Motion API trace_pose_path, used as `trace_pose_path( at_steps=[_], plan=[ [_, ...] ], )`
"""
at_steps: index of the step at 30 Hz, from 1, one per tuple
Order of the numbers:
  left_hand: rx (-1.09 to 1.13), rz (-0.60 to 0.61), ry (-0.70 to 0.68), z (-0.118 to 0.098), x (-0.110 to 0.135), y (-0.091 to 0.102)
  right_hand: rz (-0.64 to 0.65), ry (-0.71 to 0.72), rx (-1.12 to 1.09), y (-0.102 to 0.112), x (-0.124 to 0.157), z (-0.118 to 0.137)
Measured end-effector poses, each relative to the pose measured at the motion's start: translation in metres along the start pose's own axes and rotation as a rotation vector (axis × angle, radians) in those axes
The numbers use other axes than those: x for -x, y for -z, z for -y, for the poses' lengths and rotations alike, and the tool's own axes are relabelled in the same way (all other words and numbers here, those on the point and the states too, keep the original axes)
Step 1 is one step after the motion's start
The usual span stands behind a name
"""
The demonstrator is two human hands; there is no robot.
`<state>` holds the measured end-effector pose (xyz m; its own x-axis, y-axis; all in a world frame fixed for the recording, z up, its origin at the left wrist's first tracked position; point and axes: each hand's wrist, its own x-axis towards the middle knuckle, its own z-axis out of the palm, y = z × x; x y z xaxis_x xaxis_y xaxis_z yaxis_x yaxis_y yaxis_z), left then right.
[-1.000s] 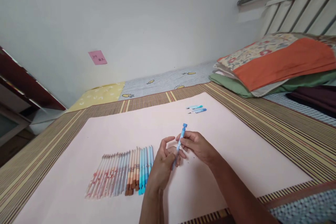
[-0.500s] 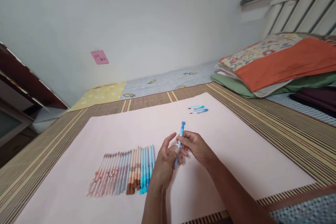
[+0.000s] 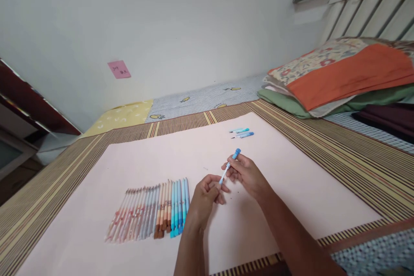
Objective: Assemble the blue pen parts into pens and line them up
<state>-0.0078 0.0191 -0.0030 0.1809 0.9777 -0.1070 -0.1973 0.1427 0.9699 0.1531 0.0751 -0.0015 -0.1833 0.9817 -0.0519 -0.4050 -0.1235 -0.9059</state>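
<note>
A light-blue pen (image 3: 233,157) is held slantwise between my two hands, over a pale pink sheet (image 3: 278,207). My right hand (image 3: 247,174) pinches its upper part, just below the blue end. My left hand (image 3: 205,196) has thumb and fingers closed on the lower end, which is mostly hidden. Between the hands a narrow white stretch of the pen shows. To the left of my left hand lies a row of pens (image 3: 147,211), side by side: pinkish and grey ones, then orange-brown, then blue ones.
Several short blue and teal pen parts (image 3: 243,133) with thin stems lie near the sheet's far edge. The sheet rests on a striped mat (image 3: 310,151). Folded bedding (image 3: 343,79) is piled at the right, by a radiator (image 3: 371,13). A pink note (image 3: 119,69) is on the wall.
My right hand has moved up and right with the pen's upper part, and the pen slants more. A white stretch now shows between my hands. My left hand's fingers have drawn in.
</note>
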Motion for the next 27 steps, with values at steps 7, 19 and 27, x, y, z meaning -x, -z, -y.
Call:
trace_pose_path(
  at_steps=[7,19,27],
  plan=[
    [-0.030,-0.014,-0.009,-0.003,0.000,0.000,-0.073,-0.077,-0.246,0.005,-0.005,-0.012],
    [-0.032,-0.101,-0.026,-0.003,-0.002,0.002,-0.204,-0.104,-0.347,0.024,-0.015,-0.020],
    [0.054,-0.238,-0.027,-0.006,-0.003,0.004,-0.361,0.214,0.459,0.046,-0.024,-0.027]
  ],
)
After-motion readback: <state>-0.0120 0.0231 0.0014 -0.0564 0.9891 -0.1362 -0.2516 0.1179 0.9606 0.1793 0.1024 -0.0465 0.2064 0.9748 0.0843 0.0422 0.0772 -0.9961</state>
